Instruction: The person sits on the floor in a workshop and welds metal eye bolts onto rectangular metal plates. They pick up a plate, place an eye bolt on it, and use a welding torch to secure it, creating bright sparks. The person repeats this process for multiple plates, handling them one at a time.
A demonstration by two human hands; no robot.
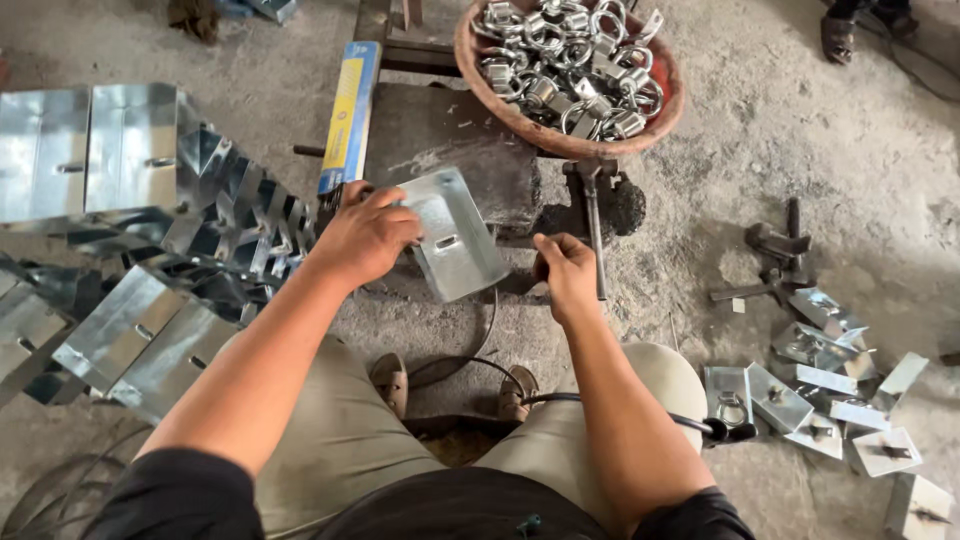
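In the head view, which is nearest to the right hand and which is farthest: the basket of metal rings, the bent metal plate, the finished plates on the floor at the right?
From the right hand:
1. Bent metal plate, just to its left, held by the left hand.
2. Basket of metal rings, ahead of it.
3. Finished plates, on the floor far right.
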